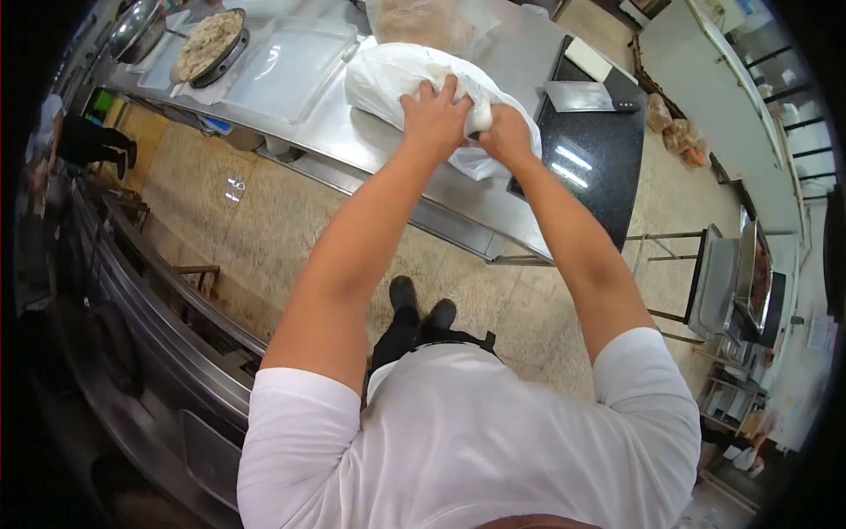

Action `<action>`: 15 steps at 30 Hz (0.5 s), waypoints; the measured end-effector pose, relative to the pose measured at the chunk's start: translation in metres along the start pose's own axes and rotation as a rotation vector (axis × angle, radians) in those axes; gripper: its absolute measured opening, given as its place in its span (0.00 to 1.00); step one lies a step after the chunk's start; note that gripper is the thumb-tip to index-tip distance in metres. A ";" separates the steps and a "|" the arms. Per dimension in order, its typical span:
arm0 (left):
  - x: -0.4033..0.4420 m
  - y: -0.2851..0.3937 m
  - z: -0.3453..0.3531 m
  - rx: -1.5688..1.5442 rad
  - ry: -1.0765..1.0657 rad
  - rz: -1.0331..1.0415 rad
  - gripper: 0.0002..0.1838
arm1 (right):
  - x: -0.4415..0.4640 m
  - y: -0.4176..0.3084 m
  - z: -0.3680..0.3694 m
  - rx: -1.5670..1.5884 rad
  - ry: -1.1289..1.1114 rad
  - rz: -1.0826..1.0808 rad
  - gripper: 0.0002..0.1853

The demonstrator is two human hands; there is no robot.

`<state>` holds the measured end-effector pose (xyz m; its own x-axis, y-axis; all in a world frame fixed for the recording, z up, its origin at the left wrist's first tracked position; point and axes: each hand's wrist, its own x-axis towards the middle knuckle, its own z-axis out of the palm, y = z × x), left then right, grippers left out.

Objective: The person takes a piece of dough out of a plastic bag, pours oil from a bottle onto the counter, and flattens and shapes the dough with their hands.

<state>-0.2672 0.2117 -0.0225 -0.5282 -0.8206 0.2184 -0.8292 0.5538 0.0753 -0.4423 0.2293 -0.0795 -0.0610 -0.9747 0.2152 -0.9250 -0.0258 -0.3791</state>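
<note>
A white plastic bag [377,81] lies bunched on the steel table. On top of it rests my left hand [436,116], fingers spread and pressing into the plastic. My right hand [506,137] is closed at the bag's right side, gripping the plastic; its fingertips are partly hidden in the folds. Between the two hands a pale, rounded bulge [480,115] shows, but whether it is bunched plastic or something inside cannot be made out.
A cleaver [582,97] and a white block [588,59] lie on the black board [577,145] at right. Left of the bag are a clear plastic tray [286,70], a pan of pale, lumpy food [209,46] and a metal bowl [134,31]. Another person [88,141] stands far left.
</note>
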 end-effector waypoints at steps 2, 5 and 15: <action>-0.006 0.002 0.002 -0.014 -0.031 -0.020 0.37 | -0.014 -0.004 0.000 -0.024 0.147 -0.115 0.24; -0.007 0.000 -0.002 -0.056 -0.073 -0.020 0.33 | -0.017 -0.014 -0.011 -0.027 0.055 -0.099 0.27; 0.014 0.011 0.012 0.166 -0.187 0.136 0.30 | 0.005 -0.028 -0.016 -0.286 -0.263 0.156 0.26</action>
<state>-0.2855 0.2046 -0.0309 -0.6481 -0.7609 0.0315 -0.7591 0.6422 -0.1062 -0.4223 0.2289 -0.0533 -0.1453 -0.9865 -0.0759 -0.9814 0.1534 -0.1154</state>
